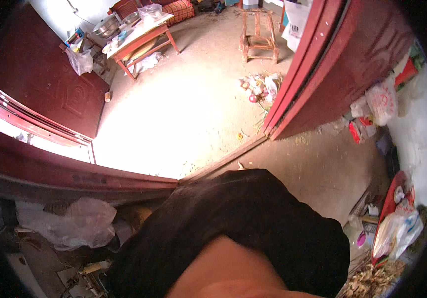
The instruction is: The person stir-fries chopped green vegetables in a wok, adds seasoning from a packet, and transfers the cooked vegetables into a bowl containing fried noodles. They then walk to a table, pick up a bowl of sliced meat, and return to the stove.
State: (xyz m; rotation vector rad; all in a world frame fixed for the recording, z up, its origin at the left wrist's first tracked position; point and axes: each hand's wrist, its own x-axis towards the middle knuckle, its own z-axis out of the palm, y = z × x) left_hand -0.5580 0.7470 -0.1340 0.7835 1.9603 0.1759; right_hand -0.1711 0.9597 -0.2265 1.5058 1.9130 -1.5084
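Neither my left hand nor my right hand is in view. Blurred bare skin [228,272] fills the bottom middle, close to the camera; which part of the body it is cannot be told. Behind it spreads a black garment [273,212]. Just ahead of the garment runs a door threshold [232,158]. A dark red door [49,82] stands swung inward at the left, and a red door frame [291,70] rises at the right. Beyond the threshold, bright light washes out much of the floor [221,74].
A wooden table [139,35] carries bowls and a steel pot [106,28]. Near the frame stand a rough wooden stool [260,41] and a heap of onion-like produce [260,87]. Plastic bags [383,100] line the right wall. Another plastic bag [87,223] lies among clutter at lower left.
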